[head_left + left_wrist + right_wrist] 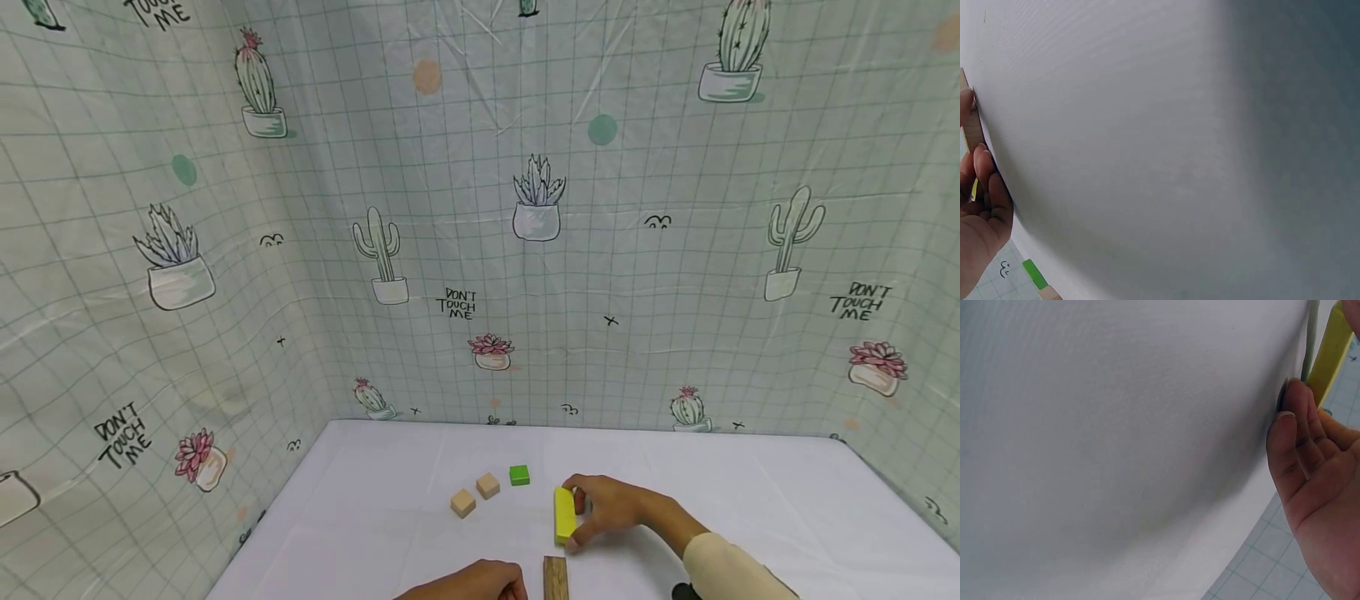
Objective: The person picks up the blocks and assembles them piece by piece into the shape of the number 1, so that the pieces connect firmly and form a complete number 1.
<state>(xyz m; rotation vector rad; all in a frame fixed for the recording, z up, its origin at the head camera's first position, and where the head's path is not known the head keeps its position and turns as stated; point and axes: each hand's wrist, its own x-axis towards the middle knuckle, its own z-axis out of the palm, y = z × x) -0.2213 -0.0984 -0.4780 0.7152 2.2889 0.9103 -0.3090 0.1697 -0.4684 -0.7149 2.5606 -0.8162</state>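
Observation:
A long yellow block (pixel 564 514) lies on the white table (pixel 375 533). My right hand (pixel 600 508) grips it from the right, fingers at its far end and thumb at its near end. The right wrist view shows the same yellow block (pixel 1330 353) just beyond the curled fingers of my right hand (pixel 1310 462). At the bottom edge lies a brown wooden plank (pixel 555 579), and my left hand (pixel 480 581) sits against its left side. In the left wrist view the fingertips (pixel 982 159) of my left hand pinch that brown plank (pixel 971 128).
A green cube (pixel 519 475) and two tan cubes (pixel 487 485) (pixel 462 502) sit just left of the yellow block. The green cube (pixel 1034 275) also shows in the left wrist view. Cactus-print sheeting (pixel 480 250) walls the table at the back and both sides.

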